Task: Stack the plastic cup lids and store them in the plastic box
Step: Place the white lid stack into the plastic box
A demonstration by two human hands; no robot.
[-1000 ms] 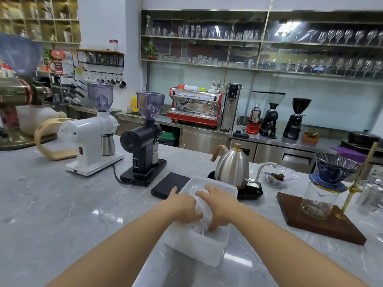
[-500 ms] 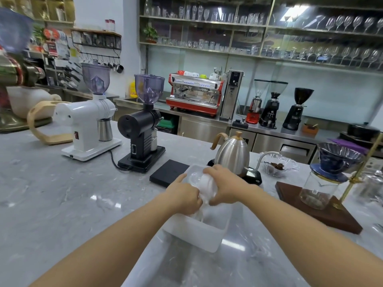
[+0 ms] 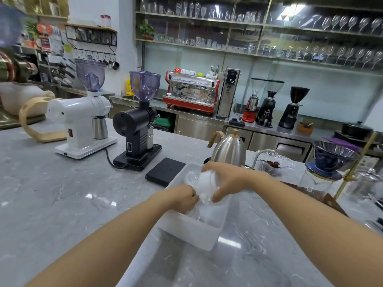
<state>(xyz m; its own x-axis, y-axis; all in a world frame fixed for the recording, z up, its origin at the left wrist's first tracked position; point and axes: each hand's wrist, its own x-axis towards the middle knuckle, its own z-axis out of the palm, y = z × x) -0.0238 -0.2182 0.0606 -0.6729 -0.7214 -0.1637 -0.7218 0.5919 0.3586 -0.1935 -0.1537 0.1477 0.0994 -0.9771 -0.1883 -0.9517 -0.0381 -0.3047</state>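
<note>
Both forearms reach forward, right hand higher (fingers curled).

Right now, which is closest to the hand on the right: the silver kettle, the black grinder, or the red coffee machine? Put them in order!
From the right hand:
1. Silver kettle, just behind it.
2. Black grinder, off to the left on the counter.
3. Red coffee machine, far back by the wall.
</note>
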